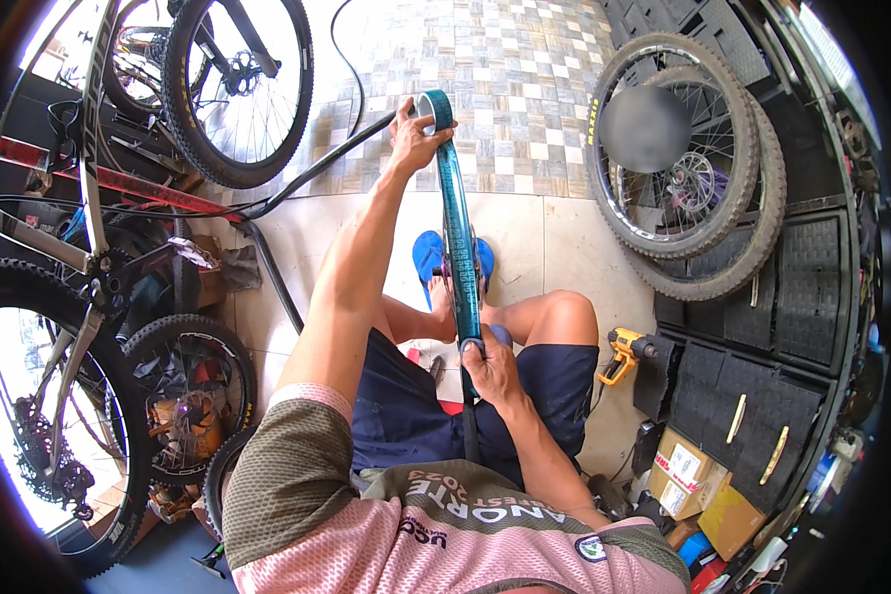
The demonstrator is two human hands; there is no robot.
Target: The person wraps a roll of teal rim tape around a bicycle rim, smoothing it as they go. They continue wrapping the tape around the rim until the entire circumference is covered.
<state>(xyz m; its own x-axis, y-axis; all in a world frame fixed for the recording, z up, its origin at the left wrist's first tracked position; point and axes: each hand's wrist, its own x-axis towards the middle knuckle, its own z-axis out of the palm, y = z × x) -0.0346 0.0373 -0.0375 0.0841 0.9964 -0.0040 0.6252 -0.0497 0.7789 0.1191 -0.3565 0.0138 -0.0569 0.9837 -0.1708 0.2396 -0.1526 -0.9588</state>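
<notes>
Upright between my legs, seen edge-on, stands a bicycle wheel rim (452,213) with a shiny teal tape strip along its outer face. My left hand (419,137), arm stretched forward, grips a roll of teal tape (434,107) at the rim's far end; its fingers wrap round the roll. Closer to my body, my right hand (493,372) is closed round the rim, with the thumb lying on the taped face. Nearest my lap a dark stretch of the rim (470,436) shows. The wheel's lower part is mostly hidden.
At the left stand a bicycle frame (94,188) and several wheels. Two wheels with tyres (678,233) lean at the right against black panels. A yellow heat gun (621,356) rests by my right knee, near cardboard boxes (683,470). A black hose (277,272) crosses the left floor.
</notes>
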